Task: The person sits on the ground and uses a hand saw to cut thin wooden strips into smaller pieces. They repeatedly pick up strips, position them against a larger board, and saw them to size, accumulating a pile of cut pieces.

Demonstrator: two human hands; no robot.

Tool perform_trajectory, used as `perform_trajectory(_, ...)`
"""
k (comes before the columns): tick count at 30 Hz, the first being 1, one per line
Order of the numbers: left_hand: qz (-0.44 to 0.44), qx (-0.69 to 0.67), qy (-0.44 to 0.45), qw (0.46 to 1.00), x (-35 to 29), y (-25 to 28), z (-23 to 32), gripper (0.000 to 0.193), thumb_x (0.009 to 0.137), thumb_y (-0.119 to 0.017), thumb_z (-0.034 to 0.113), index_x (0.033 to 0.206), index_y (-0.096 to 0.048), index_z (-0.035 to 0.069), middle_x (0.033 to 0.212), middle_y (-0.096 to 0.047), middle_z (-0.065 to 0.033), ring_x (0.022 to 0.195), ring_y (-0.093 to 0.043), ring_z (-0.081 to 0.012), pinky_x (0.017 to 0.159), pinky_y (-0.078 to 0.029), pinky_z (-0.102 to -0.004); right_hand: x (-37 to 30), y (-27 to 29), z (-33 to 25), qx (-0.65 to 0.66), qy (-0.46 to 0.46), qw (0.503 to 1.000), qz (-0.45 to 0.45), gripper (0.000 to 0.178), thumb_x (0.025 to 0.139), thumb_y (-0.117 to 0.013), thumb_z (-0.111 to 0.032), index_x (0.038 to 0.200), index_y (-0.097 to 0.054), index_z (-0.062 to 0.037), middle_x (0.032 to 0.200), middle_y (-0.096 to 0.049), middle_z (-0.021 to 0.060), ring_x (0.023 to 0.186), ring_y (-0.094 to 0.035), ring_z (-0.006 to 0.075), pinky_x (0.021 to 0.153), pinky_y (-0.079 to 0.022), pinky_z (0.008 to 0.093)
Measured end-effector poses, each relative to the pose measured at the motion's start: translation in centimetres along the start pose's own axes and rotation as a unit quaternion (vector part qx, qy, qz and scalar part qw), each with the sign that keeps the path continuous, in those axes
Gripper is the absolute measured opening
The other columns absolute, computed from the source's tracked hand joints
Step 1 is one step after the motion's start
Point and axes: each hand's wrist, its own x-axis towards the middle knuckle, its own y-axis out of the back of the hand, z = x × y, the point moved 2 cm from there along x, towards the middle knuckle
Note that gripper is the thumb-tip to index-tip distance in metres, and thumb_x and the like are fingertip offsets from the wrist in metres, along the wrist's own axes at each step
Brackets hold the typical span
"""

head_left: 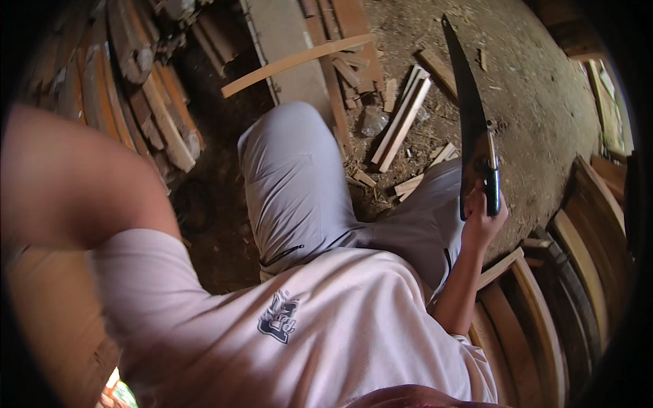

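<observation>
My right hand is wrapped round the dark handle of a handsaw, holding it beside my right knee. The long dark blade points up and away from me, its narrow tip toward the far side. My left arm is raised and bent at the left edge, and its hand is outside the picture. Beyond my knees a thin wooden strip lies across a wide grey board. Pale wooden sticks lie on the dirt floor between my legs and the saw.
Stacked timber fills the far left. Curved planks stand or lean along the near right. Small offcuts and a crumpled clear plastic piece are scattered on the floor.
</observation>
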Motion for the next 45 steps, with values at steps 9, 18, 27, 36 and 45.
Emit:
perform_trajectory(9, -0.175, -0.011, 0.1, 0.979, -6.7, -3.5, 5.0, 0.014, 0.1, -0.058, 0.017, 0.106, -0.064, 0.005, 0.101, -0.066, -0.005, 0.097, -0.06, -0.0169, 0.09, -0.049, -0.033, 1.0, -2.6, -0.1, 0.02, 0.009, 1.0, -0.004, 0.012, 0.097, -0.062, -0.005, 0.086, -0.06, -0.0014, 0.061, -0.048, -0.0027, 0.048, -0.042, 0.0045, 0.043, -0.029, 0.0228)
perform_trajectory(18, -0.173, 0.0, 0.138, 0.975, -7.6, -4.5, 6.1, 0.015, 0.1, -0.059, 0.018, 0.105, -0.064, 0.005, 0.101, -0.066, -0.0054, 0.097, -0.061, -0.0173, 0.09, -0.049, -0.0334, 1.1, -2.1, 0.7, 0.054, -0.003, 0.999, -0.004, 0.011, 0.096, -0.061, -0.005, 0.086, -0.061, -0.0001, 0.061, -0.047, -0.0028, 0.048, -0.041, 0.0048, 0.042, -0.029, 0.0235)
perform_trajectory(27, -0.162, 0.002, 0.152, 0.975, -8.0, -4.8, 6.3, 0.016, 0.099, -0.059, 0.019, 0.105, -0.065, 0.005, 0.102, -0.067, -0.0058, 0.097, -0.061, -0.0178, 0.09, -0.049, -0.0338, 0.7, -2.6, 0.5, 0.099, -0.03, 0.995, 0.01, 0.008, 0.096, -0.062, -0.005, 0.091, -0.061, 0.0003, 0.062, -0.047, -0.0018, 0.05, -0.04, 0.0061, 0.044, -0.031, 0.0244)
perform_trajectory(36, -0.169, -0.016, 0.142, 0.975, -6.4, -5.9, 6.0, 0.016, 0.099, -0.059, 0.02, 0.104, -0.065, 0.005, 0.102, -0.067, -0.0063, 0.097, -0.062, -0.0183, 0.09, -0.05, -0.0343, 1.5, -1.7, 1.0, 0.046, -0.007, 0.998, -0.028, 0.018, 0.095, -0.056, -0.001, 0.11, -0.065, 0.003, 0.066, -0.055, -0.002, 0.049, -0.046, 0.0025, 0.043, -0.034, 0.0198)
perform_trajectory(45, -0.176, -0.013, 0.136, 0.975, -5.9, -5.8, 6.6, 0.017, 0.099, -0.06, 0.02, 0.104, -0.065, 0.005, 0.102, -0.067, -0.0067, 0.097, -0.062, -0.0188, 0.089, -0.05, -0.0347, 1.2, -2.3, 0.8, 0.051, -0.014, 0.998, -0.026, 0.009, 0.097, -0.058, -0.004, 0.099, -0.064, 0.002, 0.064, -0.05, -0.0031, 0.05, -0.042, 0.0035, 0.044, -0.032, 0.0217)
